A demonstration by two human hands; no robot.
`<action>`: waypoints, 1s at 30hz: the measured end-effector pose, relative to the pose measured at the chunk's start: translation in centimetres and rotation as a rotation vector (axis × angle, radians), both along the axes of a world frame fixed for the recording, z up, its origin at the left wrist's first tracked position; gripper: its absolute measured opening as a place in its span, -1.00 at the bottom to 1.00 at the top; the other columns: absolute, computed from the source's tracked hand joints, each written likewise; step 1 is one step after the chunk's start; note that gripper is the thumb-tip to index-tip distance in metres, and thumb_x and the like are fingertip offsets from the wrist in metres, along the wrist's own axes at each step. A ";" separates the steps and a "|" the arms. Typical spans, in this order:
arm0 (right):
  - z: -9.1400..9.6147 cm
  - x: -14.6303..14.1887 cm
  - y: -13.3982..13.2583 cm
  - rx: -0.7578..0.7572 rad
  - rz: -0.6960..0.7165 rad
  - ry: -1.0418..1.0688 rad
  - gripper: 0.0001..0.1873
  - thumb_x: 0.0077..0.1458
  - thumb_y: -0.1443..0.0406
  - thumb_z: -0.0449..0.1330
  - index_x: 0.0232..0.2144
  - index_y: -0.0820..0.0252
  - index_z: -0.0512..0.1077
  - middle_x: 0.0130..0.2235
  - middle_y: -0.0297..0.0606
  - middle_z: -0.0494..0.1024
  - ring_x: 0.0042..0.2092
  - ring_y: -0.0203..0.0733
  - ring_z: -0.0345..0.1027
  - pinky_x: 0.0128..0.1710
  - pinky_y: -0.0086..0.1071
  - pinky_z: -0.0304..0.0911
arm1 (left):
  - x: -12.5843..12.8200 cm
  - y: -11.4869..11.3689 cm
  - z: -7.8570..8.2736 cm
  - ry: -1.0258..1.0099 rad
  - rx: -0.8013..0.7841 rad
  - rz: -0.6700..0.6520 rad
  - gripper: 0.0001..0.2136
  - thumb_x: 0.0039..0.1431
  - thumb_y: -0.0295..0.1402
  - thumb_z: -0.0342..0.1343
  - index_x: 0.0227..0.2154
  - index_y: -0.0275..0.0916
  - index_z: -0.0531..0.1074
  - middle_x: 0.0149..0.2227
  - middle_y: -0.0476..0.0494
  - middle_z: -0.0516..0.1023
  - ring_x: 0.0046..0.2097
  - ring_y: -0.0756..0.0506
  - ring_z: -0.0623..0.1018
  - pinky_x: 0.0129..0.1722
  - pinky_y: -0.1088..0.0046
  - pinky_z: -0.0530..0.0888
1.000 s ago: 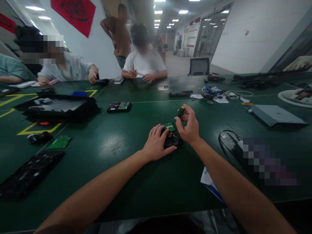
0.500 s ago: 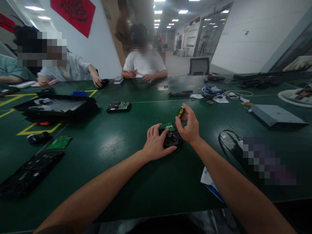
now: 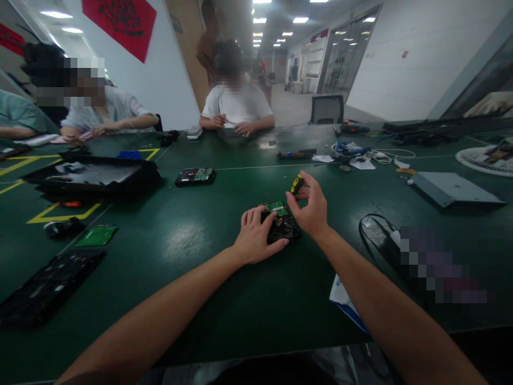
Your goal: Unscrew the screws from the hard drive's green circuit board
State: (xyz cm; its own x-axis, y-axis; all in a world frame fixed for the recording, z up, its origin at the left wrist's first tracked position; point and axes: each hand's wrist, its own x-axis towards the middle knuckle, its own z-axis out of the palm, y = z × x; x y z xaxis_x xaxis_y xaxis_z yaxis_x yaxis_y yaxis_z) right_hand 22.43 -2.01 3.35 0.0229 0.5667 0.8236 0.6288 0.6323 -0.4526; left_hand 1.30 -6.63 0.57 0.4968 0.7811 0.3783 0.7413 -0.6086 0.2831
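Under my left hand (image 3: pixel 258 235) lies a black device (image 3: pixel 284 231) that looks like a hard drive, with a green circuit board (image 3: pixel 276 207) on its far part. The fingers of this hand hold it by the left side, the thumb along its near edge. My right hand (image 3: pixel 310 206) pinches the yellow-and-black handle of a screwdriver (image 3: pixel 296 184) above the drive's far right corner. The handle leans, and its shaft is too faint to make out, as is whether the tip touches anything.
A similar drive (image 3: pixel 195 176) lies further back. Leftward are a black tray (image 3: pixel 96 176), a loose green board (image 3: pixel 97 235) and a black panel (image 3: pixel 48 283). A grey metal box (image 3: pixel 457 190) and cables (image 3: pixel 352 149) lie right. Co-workers sit across the table (image 3: pixel 192 321).
The screwdriver handle and my right fingertips have shifted slightly left. My left hand stays on the drive. Across the table, a co-worker's hand has drawn back from a black object.
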 end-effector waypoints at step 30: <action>0.3 -0.1 -0.3 0.006 0.002 -0.033 -0.28 0.28 0.25 0.20 0.43 -0.02 0.11 0.12 -0.05 0.50 -0.17 -0.05 0.54 -0.17 -0.05 0.63 | 0.1 -0.2 0.6 0.016 -0.016 -0.033 -0.23 0.26 0.22 0.11 0.36 -0.19 0.28 0.29 -0.38 0.31 0.34 -0.44 0.25 0.36 -0.20 0.12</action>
State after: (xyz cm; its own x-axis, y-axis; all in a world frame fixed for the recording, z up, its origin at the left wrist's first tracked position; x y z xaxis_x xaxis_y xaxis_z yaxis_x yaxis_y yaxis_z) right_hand 22.33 -2.28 3.64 -0.0053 0.5615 0.8275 0.6420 0.6363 -0.4277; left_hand 1.42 -6.85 1.18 0.5284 0.7699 0.3577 0.7254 -0.6284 0.2810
